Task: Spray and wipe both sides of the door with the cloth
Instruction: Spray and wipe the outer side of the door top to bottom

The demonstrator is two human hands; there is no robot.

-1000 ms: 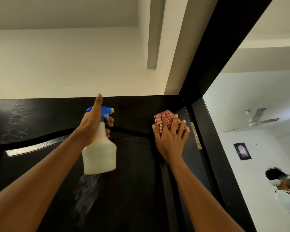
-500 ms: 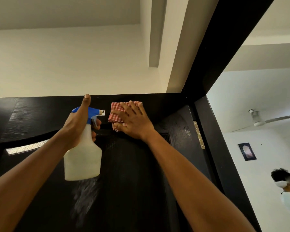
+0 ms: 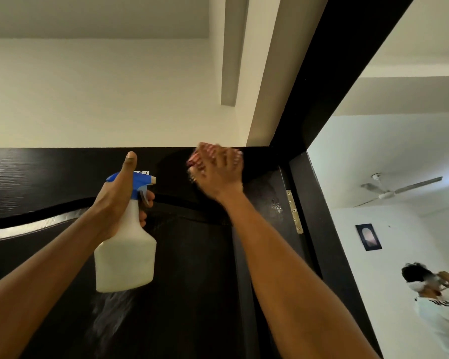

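- Rightward along the door's top edge since half a second ago: the right hand point(image 3: 219, 172) and its red-checked cloth point(image 3: 196, 158) now sit at upper centre of the head view, both blurred.
- Its grip lies flat, fingers spread over the cloth and pressing it to the black door point(image 3: 192, 268).
- At centre left, the left hand point(image 3: 117, 200) holds the white spray bottle point(image 3: 126, 257) by the neck, grip curled round it, thumb straight up, a finger on the trigger of the blue spray head point(image 3: 138, 181).
- A small white label on the nozzle carries marks too blurred to read.
- Wet droplets glisten beside the brass hinge point(image 3: 294, 212) at centre right.
- Beyond the door frame point(image 3: 329, 255), right side: ceiling fan point(image 3: 389, 189), dark framed picture point(image 3: 368, 237), another person point(image 3: 436, 299) lower right.
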